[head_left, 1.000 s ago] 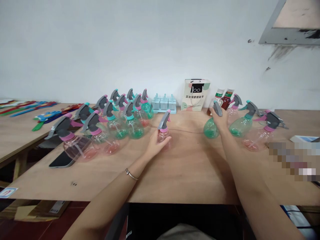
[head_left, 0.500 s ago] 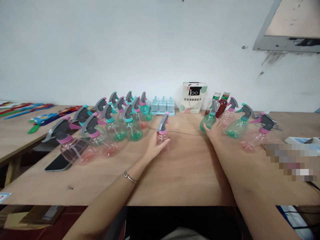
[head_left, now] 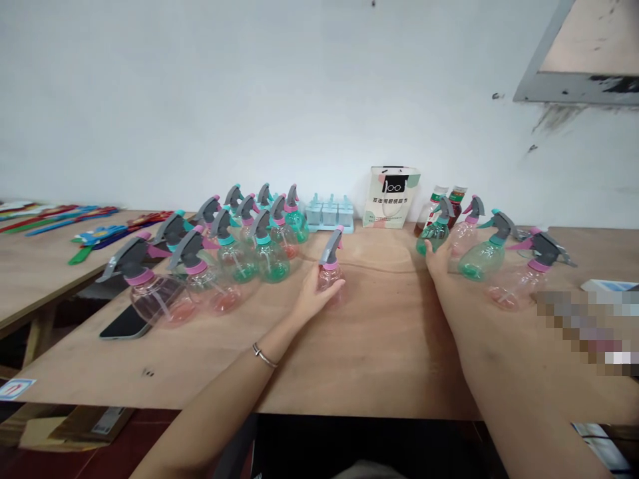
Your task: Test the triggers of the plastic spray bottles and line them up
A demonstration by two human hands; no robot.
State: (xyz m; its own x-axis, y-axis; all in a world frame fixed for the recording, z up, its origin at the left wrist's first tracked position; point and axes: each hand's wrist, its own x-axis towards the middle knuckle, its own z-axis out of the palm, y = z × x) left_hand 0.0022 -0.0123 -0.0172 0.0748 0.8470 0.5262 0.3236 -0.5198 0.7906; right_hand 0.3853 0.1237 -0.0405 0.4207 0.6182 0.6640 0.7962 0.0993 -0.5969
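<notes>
My left hand (head_left: 317, 293) is wrapped round a clear pink spray bottle (head_left: 331, 274) standing upright at the table's middle, its grey trigger head with pink trim pointing up. Farther back on the right, my right hand (head_left: 439, 258) holds a clear green spray bottle (head_left: 433, 237); its thumb shows at the near side, and most of the fingers are hidden behind. Beside that hand stand a pink spray bottle (head_left: 464, 234), a green one (head_left: 480, 256) and another pink one (head_left: 516, 286). Several more spray bottles (head_left: 272, 258) stand grouped on the left.
A phone (head_left: 124, 323) lies by the left bottles. Along the wall are a light-blue popsicle mould (head_left: 329, 214), a paper bag (head_left: 392, 198) and two bottles with red-brown contents (head_left: 456, 203). Colourful flat toys (head_left: 100, 234) lie on the left table. A blurred patch (head_left: 584, 326) covers something at right.
My right hand and the green spray bottle have shifted right, closer to the other right-hand bottles. My left hand stays on the pink bottle. The whole view has shifted slightly.
</notes>
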